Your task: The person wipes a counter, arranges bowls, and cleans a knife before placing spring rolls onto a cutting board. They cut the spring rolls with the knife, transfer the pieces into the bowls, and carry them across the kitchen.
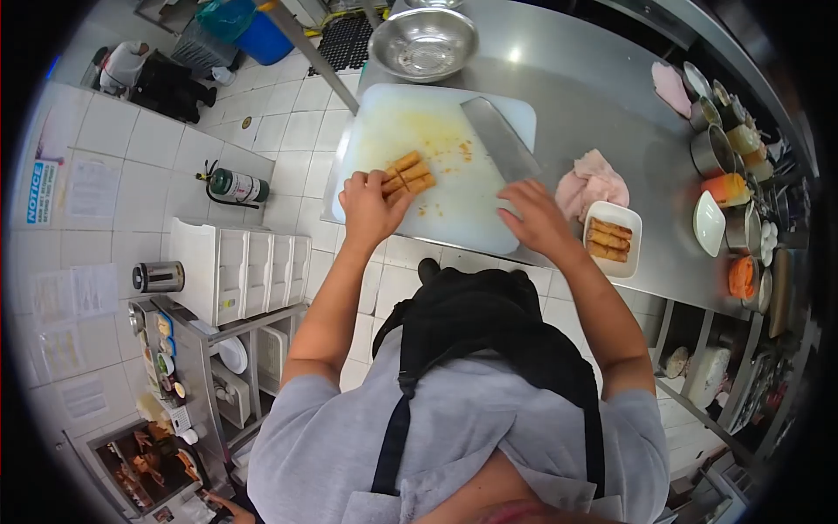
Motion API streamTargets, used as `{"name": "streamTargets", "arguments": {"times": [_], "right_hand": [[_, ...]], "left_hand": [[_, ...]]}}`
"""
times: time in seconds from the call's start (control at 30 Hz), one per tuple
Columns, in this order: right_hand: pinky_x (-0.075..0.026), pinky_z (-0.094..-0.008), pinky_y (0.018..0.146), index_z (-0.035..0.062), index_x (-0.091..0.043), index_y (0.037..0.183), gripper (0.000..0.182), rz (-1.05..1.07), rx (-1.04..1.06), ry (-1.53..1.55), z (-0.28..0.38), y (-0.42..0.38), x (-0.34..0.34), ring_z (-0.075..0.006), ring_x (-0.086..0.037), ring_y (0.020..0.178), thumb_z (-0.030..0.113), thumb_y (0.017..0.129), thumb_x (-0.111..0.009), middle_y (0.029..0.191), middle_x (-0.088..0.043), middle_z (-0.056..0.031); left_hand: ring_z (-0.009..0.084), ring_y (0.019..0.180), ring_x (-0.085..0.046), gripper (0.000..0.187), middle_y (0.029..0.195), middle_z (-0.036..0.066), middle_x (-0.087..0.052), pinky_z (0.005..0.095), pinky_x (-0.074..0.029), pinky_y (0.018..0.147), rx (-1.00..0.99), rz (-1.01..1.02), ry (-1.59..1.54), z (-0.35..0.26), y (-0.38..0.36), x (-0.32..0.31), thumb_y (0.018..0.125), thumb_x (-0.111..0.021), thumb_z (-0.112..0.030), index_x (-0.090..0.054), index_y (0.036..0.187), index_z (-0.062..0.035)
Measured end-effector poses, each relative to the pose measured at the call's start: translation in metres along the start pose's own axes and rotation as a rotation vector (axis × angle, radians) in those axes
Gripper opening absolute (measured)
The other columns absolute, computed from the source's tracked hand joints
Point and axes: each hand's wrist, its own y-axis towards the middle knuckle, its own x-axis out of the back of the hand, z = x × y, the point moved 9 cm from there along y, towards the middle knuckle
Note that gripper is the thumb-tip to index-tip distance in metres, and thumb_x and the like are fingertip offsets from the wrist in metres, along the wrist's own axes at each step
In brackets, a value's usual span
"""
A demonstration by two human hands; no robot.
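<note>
Golden fried rolls [408, 174], cut crosswise, lie side by side on a white cutting board [384, 109]. My left hand [374, 210] is closed around their near end, fingers and thumb pressing the group together. A broad cleaver [500, 140] rests flat on the right part of the board, its blade pointing away from me. Over its near end hovers my right hand [534, 217], thumb and fingers apart. The cleaver's handle is hidden beneath that hand. Crumbs and yellowish stains mark the board.
Right of the board are a crumpled pink cloth [594, 185] and a white dish [635, 229] holding more rolls. A metal bowl [423, 48] stands beyond the board. Pots and containers line the counter's right side. Another person [157, 83] is in the background at left.
</note>
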Motion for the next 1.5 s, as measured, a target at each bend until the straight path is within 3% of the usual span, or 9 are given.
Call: {"name": "streamTargets", "arguments": {"times": [0.2, 0.37, 0.47, 0.67, 0.87, 1.13, 1.27, 1.33, 1.5], "right_hand": [[-0.043, -0.0448, 0.105, 0.0068, -0.059, 0.131, 0.05, 0.218, 0.062, -0.06, 0.029, 0.102, -0.118, -0.0342, -0.052, 0.123, 0.016, 0.084, -0.075, 0.129, -0.057, -0.0136], [-0.041, -0.0453, 0.106, 0.0061, -0.054, 0.137, 0.06, 0.414, -0.059, -0.147, 0.028, 0.116, -0.137, -0.0333, -0.049, 0.126, 0.012, 0.08, -0.074, 0.131, -0.054, -0.0136], [-0.04, -0.0452, 0.106, 0.0055, -0.056, 0.134, 0.06, 0.478, -0.057, -0.112, 0.03, 0.116, -0.142, -0.0342, -0.049, 0.126, 0.01, 0.078, -0.074, 0.129, -0.054, -0.014], [-0.04, -0.0464, 0.103, 0.0051, -0.061, 0.113, 0.042, 0.462, -0.031, -0.143, 0.028, 0.117, -0.158, -0.035, -0.052, 0.121, 0.014, 0.075, -0.075, 0.123, -0.054, -0.0145], [-0.044, -0.0472, 0.096, 0.0031, -0.06, 0.107, 0.038, 0.431, 0.105, -0.182, 0.037, 0.103, -0.145, -0.0358, -0.057, 0.112, 0.015, 0.074, -0.075, 0.112, -0.059, -0.0148], [-0.048, -0.0463, 0.093, 0.0024, -0.06, 0.103, 0.032, 0.247, -0.052, -0.119, -0.024, -0.005, 0.003, -0.0364, -0.061, 0.107, 0.01, 0.074, -0.071, 0.106, -0.061, -0.0158], [-0.048, -0.0473, 0.096, 0.0019, -0.061, 0.111, 0.042, 0.25, -0.256, -0.148, -0.079, -0.086, 0.081, -0.0371, -0.06, 0.111, 0.012, 0.073, -0.075, 0.111, -0.061, -0.0173], [-0.048, -0.0473, 0.098, 0.0015, -0.062, 0.118, 0.048, 0.271, -0.346, -0.193, -0.103, -0.119, 0.102, -0.0373, -0.059, 0.113, 0.011, 0.072, -0.076, 0.115, -0.061, -0.0174], [-0.049, -0.0465, 0.098, 0.0013, -0.061, 0.108, 0.041, 0.263, -0.46, -0.35, -0.143, -0.164, 0.124, -0.0367, -0.06, 0.113, 0.007, 0.071, -0.076, 0.113, -0.062, -0.0169]], "left_hand": [[0.0362, 0.109, -0.053, 0.059, 0.12, 0.018, -0.055, 0.0497, -0.042, 0.09, -0.038, 0.095, -0.028, 0.028, -0.018, -0.006, 0.073, -0.089, -0.034, -0.062, 0.12, -0.0101], [0.0389, 0.113, -0.052, 0.058, 0.121, 0.02, -0.055, 0.0493, -0.044, 0.092, -0.069, 0.066, -0.219, 0.03, -0.026, -0.017, 0.074, -0.087, -0.02, -0.057, 0.12, -0.0037], [0.0406, 0.112, -0.053, 0.056, 0.12, 0.021, -0.055, 0.0494, -0.045, 0.094, -0.089, 0.099, -0.316, 0.033, -0.025, -0.029, 0.075, -0.082, -0.013, -0.054, 0.121, 0.0014], [0.0418, 0.105, -0.054, 0.049, 0.113, 0.024, -0.055, 0.0523, -0.048, 0.087, 0.006, 0.156, -0.19, 0.034, -0.018, -0.037, 0.072, -0.079, -0.018, -0.054, 0.11, 0.0021], [0.0439, 0.096, -0.056, 0.042, 0.099, 0.024, -0.057, 0.0531, -0.048, 0.083, -0.135, 0.115, -0.162, 0.012, -0.015, -0.047, 0.072, -0.077, -0.016, -0.054, 0.103, 0.0023], [0.0435, 0.099, -0.057, 0.043, 0.102, 0.022, -0.06, 0.0526, -0.049, 0.087, -0.491, 0.261, -0.282, -0.167, -0.009, -0.067, 0.071, -0.071, -0.009, -0.057, 0.11, 0.0027], [0.0417, 0.106, -0.058, 0.047, 0.107, 0.021, -0.06, 0.0497, -0.048, 0.094, -0.629, 0.371, -0.289, -0.274, -0.011, -0.112, 0.071, -0.074, -0.016, -0.058, 0.111, 0.0018], [0.0404, 0.107, -0.058, 0.047, 0.107, 0.021, -0.06, 0.0492, -0.048, 0.094, -0.679, 0.412, -0.278, -0.318, -0.019, -0.136, 0.07, -0.075, -0.017, -0.058, 0.111, 0.0014], [0.0367, 0.109, -0.057, 0.046, 0.109, 0.018, -0.06, 0.0472, -0.049, 0.095, -0.785, 0.511, -0.178, -0.377, -0.031, -0.179, 0.07, -0.076, -0.018, -0.06, 0.108, -0.0003]]}}
